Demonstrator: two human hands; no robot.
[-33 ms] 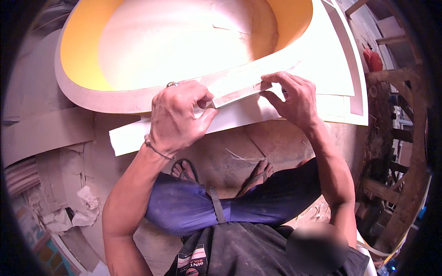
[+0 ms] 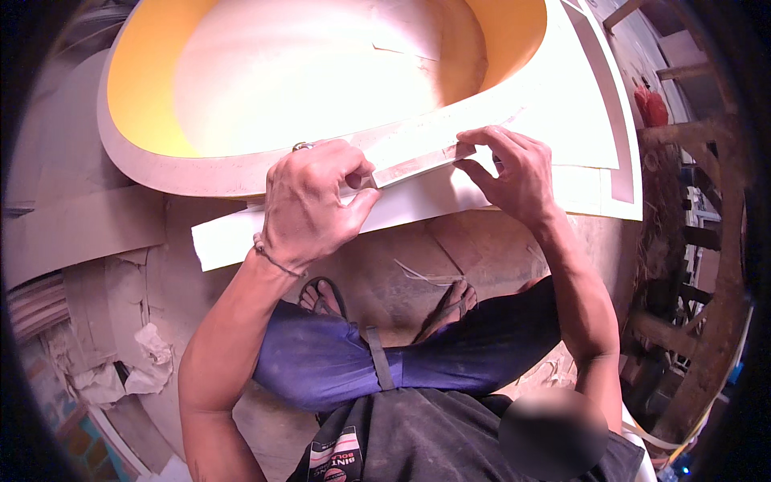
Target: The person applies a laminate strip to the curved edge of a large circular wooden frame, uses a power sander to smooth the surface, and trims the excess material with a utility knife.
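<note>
My left hand [image 2: 317, 201] and my right hand [image 2: 514, 173] pinch the two ends of a narrow, pale, flat strip [image 2: 418, 166]. Its material is not clear. The strip lies along the near rim of a large white piece [image 2: 148, 173] that has a rounded opening with a yellow inner wall [image 2: 144, 96]. Fingers of both hands curl over the strip, and the thumbs press from the near side. Under my hands a long white band [image 2: 229, 238] runs along the near edge, its left end sticking out. Strong glare washes out much of the white surface.
Feet in sandals [image 2: 325, 297] stand on the dusty floor below, beside thin offcuts [image 2: 418, 275]. Crumpled paper [image 2: 152, 357] and stacked boards [image 2: 38, 305] lie at the left. At the right stands a wooden frame [image 2: 719, 241], with a red item [image 2: 650, 106] beyond it.
</note>
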